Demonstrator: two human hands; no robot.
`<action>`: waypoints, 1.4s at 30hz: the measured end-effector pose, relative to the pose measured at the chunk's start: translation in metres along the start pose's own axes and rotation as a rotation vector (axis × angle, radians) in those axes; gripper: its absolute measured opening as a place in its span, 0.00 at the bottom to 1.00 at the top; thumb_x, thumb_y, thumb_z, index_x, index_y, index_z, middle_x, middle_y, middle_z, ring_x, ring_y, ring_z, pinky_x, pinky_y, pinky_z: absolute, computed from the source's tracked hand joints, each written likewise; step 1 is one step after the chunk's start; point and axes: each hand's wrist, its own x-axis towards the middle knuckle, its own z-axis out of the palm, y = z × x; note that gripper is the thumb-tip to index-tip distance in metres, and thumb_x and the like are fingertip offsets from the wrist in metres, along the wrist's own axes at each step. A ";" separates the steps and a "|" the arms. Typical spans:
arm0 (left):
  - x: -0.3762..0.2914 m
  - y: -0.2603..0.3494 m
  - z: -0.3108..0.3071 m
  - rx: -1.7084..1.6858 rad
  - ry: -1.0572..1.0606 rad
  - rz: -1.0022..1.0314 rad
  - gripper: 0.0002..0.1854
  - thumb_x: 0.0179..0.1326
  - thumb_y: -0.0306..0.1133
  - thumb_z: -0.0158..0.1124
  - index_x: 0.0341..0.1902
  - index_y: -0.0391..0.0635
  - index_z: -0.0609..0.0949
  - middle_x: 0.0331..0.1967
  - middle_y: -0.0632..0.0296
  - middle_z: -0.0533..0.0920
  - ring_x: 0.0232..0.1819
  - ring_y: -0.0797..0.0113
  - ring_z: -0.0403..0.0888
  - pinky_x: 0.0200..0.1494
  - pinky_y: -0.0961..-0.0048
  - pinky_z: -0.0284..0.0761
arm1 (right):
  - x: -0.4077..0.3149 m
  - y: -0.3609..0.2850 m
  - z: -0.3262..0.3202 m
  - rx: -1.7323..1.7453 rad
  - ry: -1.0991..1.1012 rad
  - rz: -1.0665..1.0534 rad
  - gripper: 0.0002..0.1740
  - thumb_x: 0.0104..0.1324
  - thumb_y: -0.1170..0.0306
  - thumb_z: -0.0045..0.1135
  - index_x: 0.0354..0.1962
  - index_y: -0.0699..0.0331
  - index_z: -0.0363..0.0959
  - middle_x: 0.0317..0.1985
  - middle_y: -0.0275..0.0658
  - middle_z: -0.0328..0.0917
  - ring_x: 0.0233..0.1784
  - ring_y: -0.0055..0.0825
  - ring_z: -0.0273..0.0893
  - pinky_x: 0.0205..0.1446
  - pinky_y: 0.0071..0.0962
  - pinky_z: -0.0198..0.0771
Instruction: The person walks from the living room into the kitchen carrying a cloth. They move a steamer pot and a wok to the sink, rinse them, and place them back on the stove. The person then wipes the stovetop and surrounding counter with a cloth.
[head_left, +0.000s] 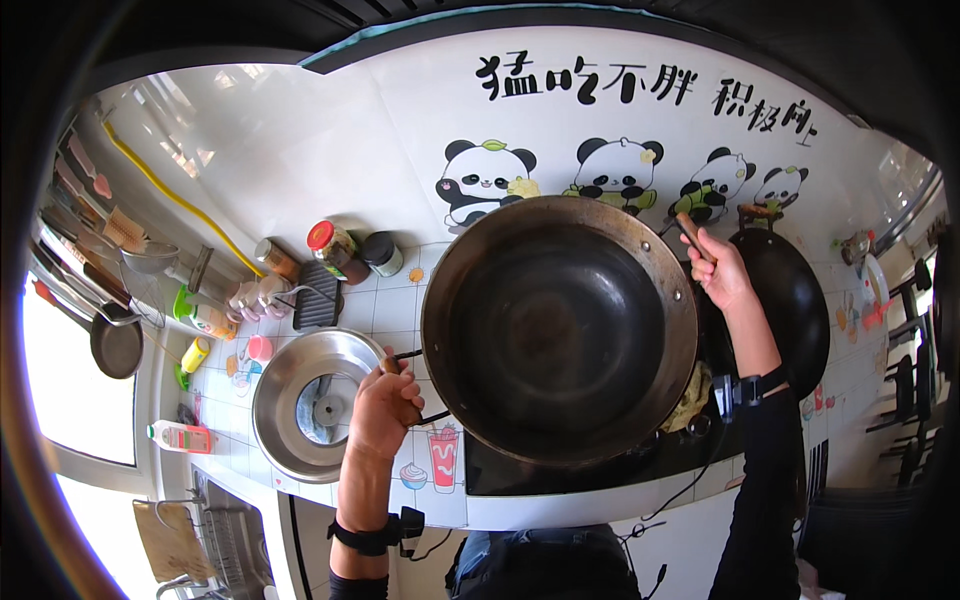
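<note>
A large dark wok (559, 330) with two wooden loop handles is held over a black cooktop (495, 476). My left hand (384, 409) grips its left handle, and my right hand (716, 266) grips its handle at the upper right. The wok looks empty inside, with a worn brownish rim. Left of it, partly behind my left hand, a glass-centred steel lid (281, 416) lies on the tiled-pattern counter. A second dark wok (787, 300) stands on the right, partly behind my right forearm. A crumpled cloth (691, 401) shows at the big wok's lower right edge.
Behind the lid stand a red-capped jar (334, 247), a black-lidded jar (382, 253) and a black ridged rack (318, 295). Utensils and a small pan (118, 345) hang at the left. A bottle of pink liquid (180, 436) sits near the window. Cables hang below the counter's front edge.
</note>
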 end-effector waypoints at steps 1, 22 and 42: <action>-0.001 -0.002 -0.001 -0.010 -0.003 -0.003 0.14 0.57 0.22 0.50 0.48 0.43 0.68 0.30 0.63 0.71 0.28 0.74 0.70 0.33 0.76 0.70 | -0.001 -0.001 -0.002 -0.026 -0.041 -0.004 0.19 0.69 0.58 0.52 0.41 0.70 0.72 0.24 0.29 0.67 0.17 0.09 0.58 0.21 0.13 0.54; -0.031 -0.033 -0.019 -0.157 -0.232 0.005 0.15 0.73 0.42 0.43 0.44 0.41 0.71 0.33 0.63 0.72 0.34 0.72 0.71 0.42 0.74 0.69 | -0.215 0.193 0.018 -1.901 0.260 -0.093 0.26 0.60 0.47 0.56 0.22 0.64 0.77 0.23 0.44 0.78 0.29 0.40 0.80 0.32 0.35 0.74; -0.102 -0.113 -0.158 -0.002 0.036 -0.137 0.04 0.65 0.33 0.53 0.40 0.49 0.75 0.35 0.69 0.76 0.38 0.75 0.72 0.47 0.72 0.67 | -0.202 0.215 0.019 -2.276 0.068 -0.414 0.15 0.50 0.76 0.58 0.38 0.72 0.74 0.25 0.44 0.81 0.30 0.35 0.82 0.32 0.29 0.78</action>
